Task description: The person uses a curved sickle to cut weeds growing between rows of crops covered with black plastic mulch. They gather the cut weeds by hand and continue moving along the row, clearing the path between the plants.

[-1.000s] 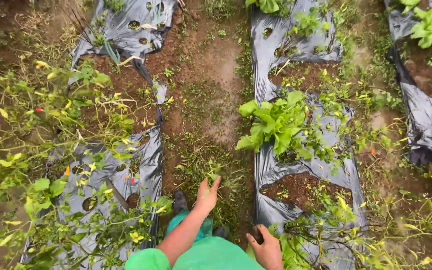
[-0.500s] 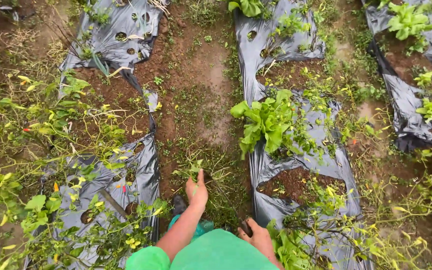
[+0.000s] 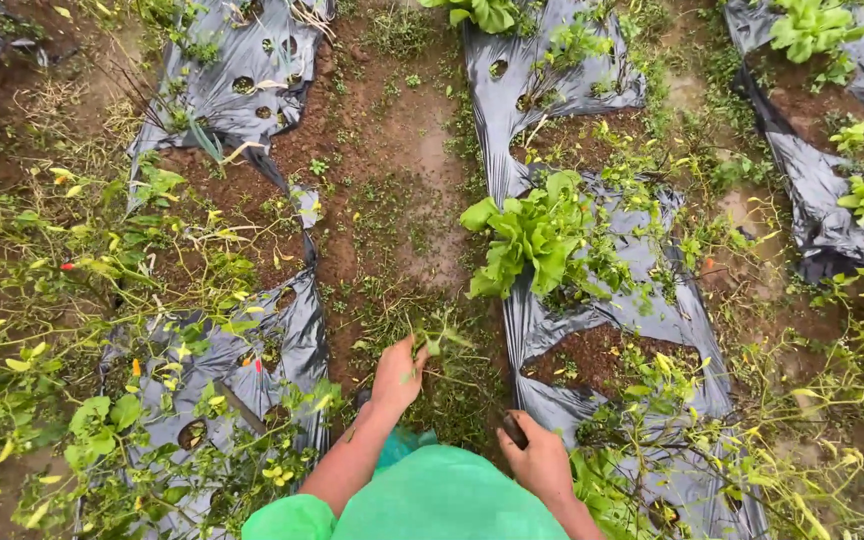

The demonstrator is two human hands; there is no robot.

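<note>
Fingers of the left hand (image 3: 397, 375) are curled around a clump of green weeds (image 3: 434, 340), which sticks up above the knuckles over the bare soil path (image 3: 392, 200) between two beds. Fingers of the right hand (image 3: 535, 462) are wrapped around a dark handle (image 3: 514, 431), only its end showing; what tool it belongs to I cannot tell, since the rest is hidden. Both arms come out of a bright green garment (image 3: 422, 505) at the bottom of the view. Just left of the left hand lies black plastic mulch (image 3: 292, 320) with round planting holes, overgrown by thin-stemmed plants bearing small red and yellow fruits (image 3: 136, 367), perhaps chillies. Right of the path, another mulch strip (image 3: 532, 340) is torn open over brown earth. Farther along it stands a leafy light-green lettuce plant (image 3: 532, 235). More mulch strips run on toward the far end.
</note>
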